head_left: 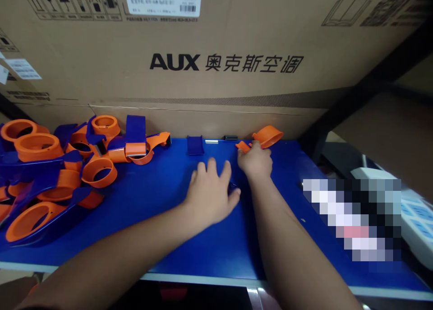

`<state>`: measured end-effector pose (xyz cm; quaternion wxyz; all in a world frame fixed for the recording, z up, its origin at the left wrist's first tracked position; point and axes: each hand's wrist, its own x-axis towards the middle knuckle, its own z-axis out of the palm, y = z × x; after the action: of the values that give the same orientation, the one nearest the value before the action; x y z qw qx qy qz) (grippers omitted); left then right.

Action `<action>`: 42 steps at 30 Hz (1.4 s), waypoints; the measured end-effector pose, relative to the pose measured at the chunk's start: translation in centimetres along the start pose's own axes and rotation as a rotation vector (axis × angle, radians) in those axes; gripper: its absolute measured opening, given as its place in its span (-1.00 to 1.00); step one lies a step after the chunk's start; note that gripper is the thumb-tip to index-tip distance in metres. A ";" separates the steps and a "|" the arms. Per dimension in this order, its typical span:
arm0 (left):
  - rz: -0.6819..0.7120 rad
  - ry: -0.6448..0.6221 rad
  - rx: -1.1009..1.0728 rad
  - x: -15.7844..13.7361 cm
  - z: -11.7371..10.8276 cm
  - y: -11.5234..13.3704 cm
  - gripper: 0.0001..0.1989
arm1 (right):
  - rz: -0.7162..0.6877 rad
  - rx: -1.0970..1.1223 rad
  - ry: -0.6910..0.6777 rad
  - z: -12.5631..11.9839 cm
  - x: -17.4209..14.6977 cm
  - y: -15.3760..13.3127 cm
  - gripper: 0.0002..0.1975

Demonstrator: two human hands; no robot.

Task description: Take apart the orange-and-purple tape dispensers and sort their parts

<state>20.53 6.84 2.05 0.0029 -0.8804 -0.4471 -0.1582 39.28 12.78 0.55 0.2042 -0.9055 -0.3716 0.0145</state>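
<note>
Near the middle of the blue tabletop, my left hand [211,192] hovers palm down with its fingers spread. A small dark blue piece [233,186] shows between its thumb and forefinger, mostly hidden by the hand. Farther back and to the right, my right hand [257,160] has its fingers closed on an orange tape dispenser part [268,136], whose ring sticks out beyond the fingers. Between the hands and the box lies a small blue plastic piece [195,145]. Beside it are a thin metal strip [211,141] and a black object [231,137].
Several orange and blue tape dispensers [99,172] are heaped on the left of the blue table [152,229]. A large cardboard box [189,86] stands along the back edge. At the right are a dark metal post [365,80], a white device [412,219] and a blurred-out patch.
</note>
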 end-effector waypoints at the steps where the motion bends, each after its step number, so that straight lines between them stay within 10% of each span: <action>1: 0.047 -0.016 -0.025 -0.9 0.1 0.4 -0.31 | 0.002 -0.002 0.011 0.1 0.1 0.0 -0.41; 9: 0.238 -0.095 -0.123 -1.1 1.6 -0.7 -0.57 | 0.046 -0.039 0.049 0.6 1.0 0.0 -0.44; 30: 0.220 -0.104 -0.219 -0.3 2.2 -2.1 -0.62 | -0.026 -0.122 0.048 0.0 4.6 -0.3 -0.13; 42: 0.167 -0.206 -0.357 1.0 2.3 -3.4 -0.76 | -0.796 0.059 -0.353 -4.2 -8.3 5.3 -0.60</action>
<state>19.03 9.94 -0.27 -0.1856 -0.9124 -0.3355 -0.1434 37.56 2.28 1.35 0.1529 -0.6691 -0.7205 0.0996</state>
